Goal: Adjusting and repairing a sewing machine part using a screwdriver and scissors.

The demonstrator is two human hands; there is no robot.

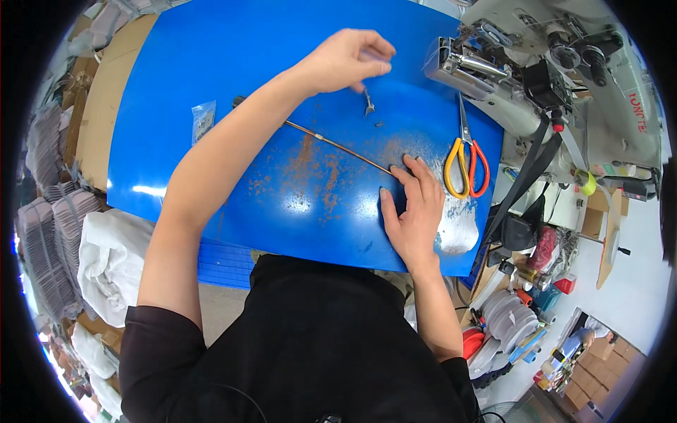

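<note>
My left hand (349, 60) reaches across the blue tabletop with its fingers loosely bent and apart. Just below its fingertips is a small silvery metal piece (369, 106), its upper end close to the hand. My right hand (415, 208) rests on the table, fingers spread, the index fingertip at the end of a thin copper-brown rod (345, 148). That rod runs up to the left and passes behind my left forearm; a dark piece shows beyond the arm in line with it. A tiny dark bit (379, 125) lies near the metal piece.
Scissors (466, 166) with yellow and red handles lie right of my right hand. A sewing machine (508, 77) stands at the far right. A small clear bag (204, 121) lies left of my forearm. Rust-coloured marks and a worn silvery patch (458, 229) show on the blue tabletop (183, 56).
</note>
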